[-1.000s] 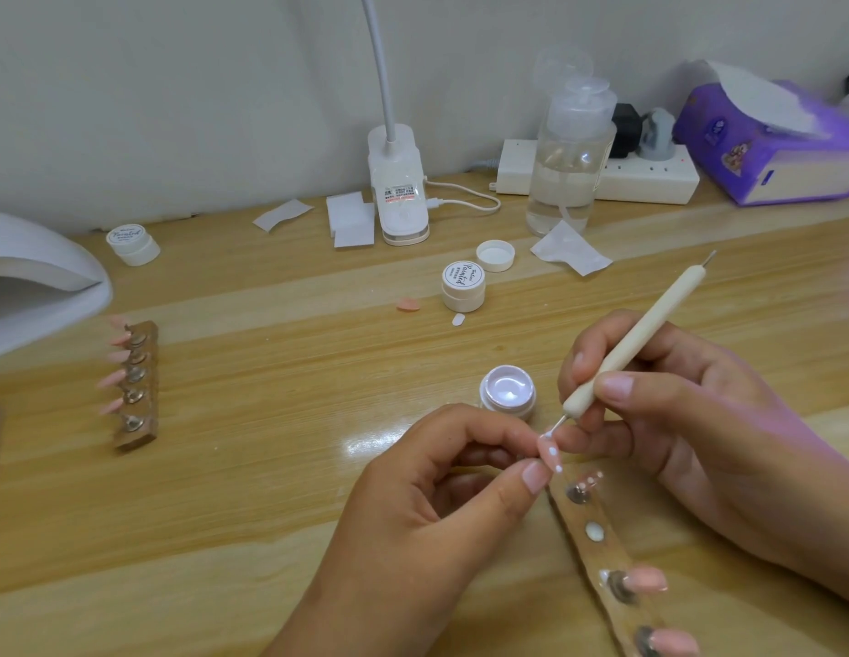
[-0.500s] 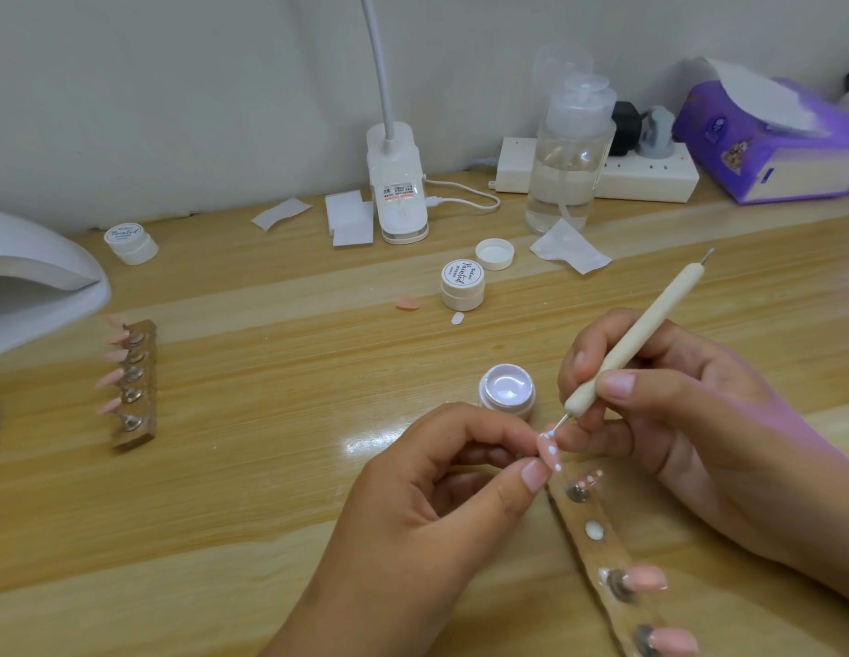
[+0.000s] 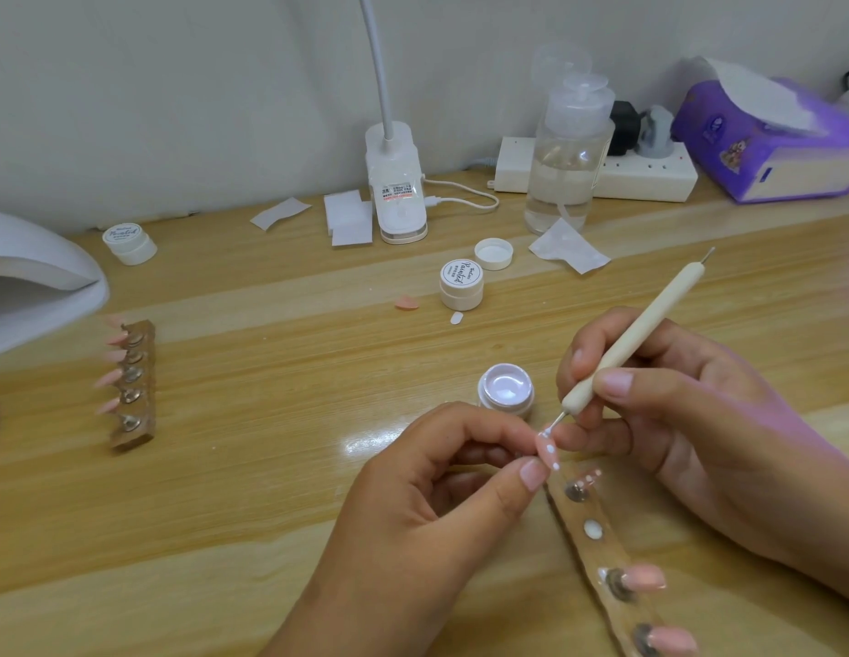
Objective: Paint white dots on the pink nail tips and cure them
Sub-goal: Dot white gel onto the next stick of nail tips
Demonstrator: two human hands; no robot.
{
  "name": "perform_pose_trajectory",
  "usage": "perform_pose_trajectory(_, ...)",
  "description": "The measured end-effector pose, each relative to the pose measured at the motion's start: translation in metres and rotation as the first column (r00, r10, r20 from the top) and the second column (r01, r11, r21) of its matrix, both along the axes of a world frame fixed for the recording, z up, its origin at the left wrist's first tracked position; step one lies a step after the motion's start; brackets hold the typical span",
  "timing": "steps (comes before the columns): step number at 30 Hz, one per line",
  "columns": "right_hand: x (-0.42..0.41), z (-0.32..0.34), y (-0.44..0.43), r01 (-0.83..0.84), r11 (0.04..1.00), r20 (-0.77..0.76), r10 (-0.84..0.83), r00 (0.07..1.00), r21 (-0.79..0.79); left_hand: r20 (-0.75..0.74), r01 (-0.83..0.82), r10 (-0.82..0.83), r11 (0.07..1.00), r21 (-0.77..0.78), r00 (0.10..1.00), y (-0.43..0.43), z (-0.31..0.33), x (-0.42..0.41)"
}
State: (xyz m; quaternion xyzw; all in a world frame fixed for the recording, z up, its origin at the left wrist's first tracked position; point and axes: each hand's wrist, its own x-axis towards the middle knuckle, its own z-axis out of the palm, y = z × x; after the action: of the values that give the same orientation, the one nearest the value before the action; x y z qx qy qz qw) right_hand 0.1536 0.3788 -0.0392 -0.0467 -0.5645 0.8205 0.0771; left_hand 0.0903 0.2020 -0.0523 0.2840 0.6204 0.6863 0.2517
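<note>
Pink nail tip [image 3: 549, 451], L hand [image 3: 427, 505]; slim dotting tool [image 3: 640, 334], R hand [image 3: 688, 419].

On the table [image 3: 271, 490], the open jar [image 3: 505, 390] stands behind the near strip [image 3: 598, 554]; a second strip [image 3: 140, 386] lies well left, beside the lamp [image 3: 38, 282].

1. The nail tip [image 3: 548, 450] is pale pink with a row of white dots.
2. The dotting tool [image 3: 645, 339] has a cream handle and silvery metal ends.
3. The open pot [image 3: 505, 388] is white, with a pale lilac sheen inside.
4. The tabletop [image 3: 271, 467] is light yellow-brown with long wood-grain streaks.
5. The near holder strip [image 3: 585, 512] and the far holder strip [image 3: 145, 372] are brown with silvery round studs and carry pink tips.
6. The tissue pack [image 3: 769, 149] is purple, its tissue white.
7. The closed jar [image 3: 461, 284] is white with black script lettering on the lid.
</note>
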Motion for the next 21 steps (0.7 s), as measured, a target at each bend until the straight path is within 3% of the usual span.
perform_pose_trajectory(10,0.0,-0.001,0.001,-0.01,1.0,-0.006,0.01,1.0,-0.007,-0.002,0.006,-0.006,1.0,-0.005,1.0,0.0,0.001,0.0)
perform_pose_trajectory(17,-0.004,-0.004,0.006,0.075,0.997,-0.123,-0.072,0.99,0.023,0.015,0.003,-0.002,1.0,-0.014,1.0,-0.001,0.0,0.0)
perform_pose_trajectory(19,-0.004,-0.005,0.008,0.174,0.978,-0.171,-0.153,0.973,0.113,0.033,0.007,-0.007,1.0,-0.019,0.999,-0.001,0.001,0.0)
perform_pose_trajectory(21,-0.002,-0.006,0.01,0.279,0.902,-0.243,-0.204,0.948,0.329,0.044,0.012,-0.011,1.0,-0.025,0.999,-0.002,0.001,0.0)
